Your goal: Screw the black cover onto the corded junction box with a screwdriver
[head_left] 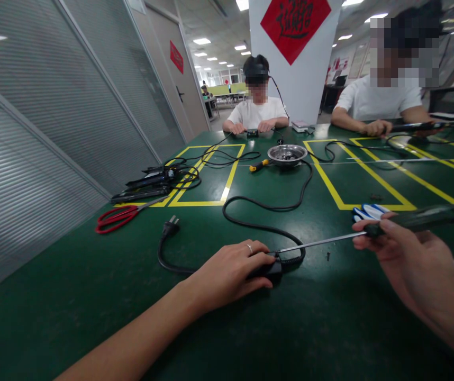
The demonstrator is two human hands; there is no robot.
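Note:
My left hand [237, 264] holds a small black box [272, 267] down on the green table [132, 312], its fingers over the top. A black cable [266, 227] comes out of the box's right end, and a black plug [170, 226] on a cord lies to the left. My right hand [413, 259] grips a screwdriver [421, 217] by its dark handle. The metal shaft points left, and its tip is at the box's upper right end, beside my left fingertips. A small screw [328, 256] lies right of the box.
Red scissors [118, 218] and black devices [143, 185] lie at the left. A metal bowl [287, 153] stands further back, beside a yellow-and-black handle [259, 165]. Blue-and-white handles [370, 212] lie behind my right hand. Two people [257, 106] [386, 106] sit across the table.

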